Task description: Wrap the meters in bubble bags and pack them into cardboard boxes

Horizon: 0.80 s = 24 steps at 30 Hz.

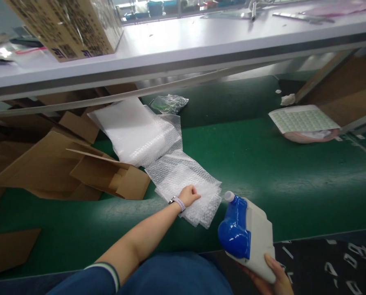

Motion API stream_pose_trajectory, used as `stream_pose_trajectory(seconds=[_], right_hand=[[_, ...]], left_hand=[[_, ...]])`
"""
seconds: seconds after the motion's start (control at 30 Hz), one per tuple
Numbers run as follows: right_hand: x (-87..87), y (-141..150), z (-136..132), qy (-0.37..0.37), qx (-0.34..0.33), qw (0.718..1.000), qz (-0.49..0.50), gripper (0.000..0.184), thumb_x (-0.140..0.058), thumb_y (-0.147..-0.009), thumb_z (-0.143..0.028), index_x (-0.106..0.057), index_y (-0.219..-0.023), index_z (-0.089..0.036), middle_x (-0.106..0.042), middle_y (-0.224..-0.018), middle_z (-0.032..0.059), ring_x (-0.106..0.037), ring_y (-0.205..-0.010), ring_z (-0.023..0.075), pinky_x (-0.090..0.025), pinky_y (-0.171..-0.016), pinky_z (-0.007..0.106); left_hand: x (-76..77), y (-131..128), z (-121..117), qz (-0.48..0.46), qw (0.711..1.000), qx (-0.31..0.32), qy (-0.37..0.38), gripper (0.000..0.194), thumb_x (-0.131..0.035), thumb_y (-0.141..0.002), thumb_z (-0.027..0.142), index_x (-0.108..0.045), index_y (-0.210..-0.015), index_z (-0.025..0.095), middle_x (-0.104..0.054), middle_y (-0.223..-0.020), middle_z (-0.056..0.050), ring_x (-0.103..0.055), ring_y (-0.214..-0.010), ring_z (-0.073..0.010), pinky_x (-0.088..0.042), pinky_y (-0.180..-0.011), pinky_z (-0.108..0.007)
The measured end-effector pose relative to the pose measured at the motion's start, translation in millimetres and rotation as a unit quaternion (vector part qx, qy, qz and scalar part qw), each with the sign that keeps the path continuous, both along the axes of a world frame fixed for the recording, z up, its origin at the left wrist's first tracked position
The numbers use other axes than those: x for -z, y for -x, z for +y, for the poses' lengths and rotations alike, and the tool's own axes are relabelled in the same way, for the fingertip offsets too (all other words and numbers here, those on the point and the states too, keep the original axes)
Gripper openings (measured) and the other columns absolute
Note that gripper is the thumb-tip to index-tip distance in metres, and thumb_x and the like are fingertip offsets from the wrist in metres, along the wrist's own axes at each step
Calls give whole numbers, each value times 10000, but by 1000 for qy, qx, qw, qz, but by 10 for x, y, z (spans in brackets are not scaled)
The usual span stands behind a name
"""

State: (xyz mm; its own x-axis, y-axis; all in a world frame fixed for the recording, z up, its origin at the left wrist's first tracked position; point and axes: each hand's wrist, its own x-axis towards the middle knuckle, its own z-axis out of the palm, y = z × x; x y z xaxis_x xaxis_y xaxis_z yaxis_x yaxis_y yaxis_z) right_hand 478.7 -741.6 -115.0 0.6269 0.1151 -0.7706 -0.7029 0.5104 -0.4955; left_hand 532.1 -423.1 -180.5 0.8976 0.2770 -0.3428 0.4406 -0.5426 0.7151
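My left hand, with a watch on its wrist, reaches down to a stack of bubble wrap sheets on the green floor. Thumb and fingertips are pinched together at the top sheet. My right hand, at the lower right, grips the lower end of a device with a light-grey boxy body, a glossy blue rounded front and a white cap. It is held tilted in the air, to the right of the sheets. Some of the right fingers are hidden beneath the body.
Behind the stack lie white foam sheets and a clear plastic bag. Open cardboard boxes stand to the left. A long white table carries a printed carton. A pink basin with a printed sheet sits at the right.
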Motion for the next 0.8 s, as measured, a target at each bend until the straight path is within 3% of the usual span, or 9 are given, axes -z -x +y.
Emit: stream_pose_trajectory(seconds=[0.1,0.23,0.33,0.47,0.6,0.67,0.8], right_hand=[[-25,-36,78,6,-5,1000,0,705,-714,-670,-363,-448,-1317,-282,-704,-985,58,-657,-840,266,-481,-867,572],[-91,-93,168,20,-37,999,-3,786,-754,-609,-367,-442,-1321,-252,-711,-939,56,-654,-830,256,-475,-895,540],[-150,-122,286,24,-101,994,-43,814,-750,-593,-428,-450,-1321,-219,-705,-954,75,-639,-907,296,-462,-917,525],[-244,-131,474,65,-159,977,-127,856,-758,-593,-427,-394,-1348,-251,-644,-1135,79,-576,-1065,305,-438,-948,474],[-332,-74,569,162,-199,947,-195,898,-766,-590,-427,-340,-1367,-284,-555,-1263,83,-535,-1119,305,-409,-963,469],[-354,-16,586,199,-225,927,-223,929,-757,-592,-441,-304,-1386,-281,-527,-1287,93,-519,-1138,312,-376,-991,481],[-352,116,655,301,-251,865,-312,880,-720,-601,-423,-343,-1375,-243,-446,-1347,103,-430,-1230,316,-285,-1066,460]], left_hand=[[-95,-68,-6,-18,1000,-12,7,282,-646,-735,362,-473,-611,178,-472,-577,41,-461,-584,-122,-300,-549,-235],[-237,-104,-81,-40,999,16,28,470,-652,-688,563,-439,-515,182,-399,-507,38,-428,-578,-138,-274,-579,-258],[-294,-49,-225,-40,996,37,73,433,-586,-773,497,-456,-517,172,-404,-502,38,-428,-558,-122,-300,-585,-249],[-347,66,-349,-20,990,12,136,147,-494,-835,276,-551,-793,147,-459,-557,56,-458,-517,-94,-344,-525,-205],[-441,45,-276,-27,989,-14,146,283,-396,-865,216,-565,-1060,100,-545,-635,20,-479,-528,-89,-359,-511,-194],[-511,-35,-237,-53,990,-11,127,303,-404,-879,274,-620,-1001,99,-572,-664,1,-489,-572,-97,-363,-550,-205],[-747,-200,-332,-105,991,44,74,403,-470,-860,411,-646,-642,121,-507,-542,18,-450,-564,-106,-307,-560,-222]])
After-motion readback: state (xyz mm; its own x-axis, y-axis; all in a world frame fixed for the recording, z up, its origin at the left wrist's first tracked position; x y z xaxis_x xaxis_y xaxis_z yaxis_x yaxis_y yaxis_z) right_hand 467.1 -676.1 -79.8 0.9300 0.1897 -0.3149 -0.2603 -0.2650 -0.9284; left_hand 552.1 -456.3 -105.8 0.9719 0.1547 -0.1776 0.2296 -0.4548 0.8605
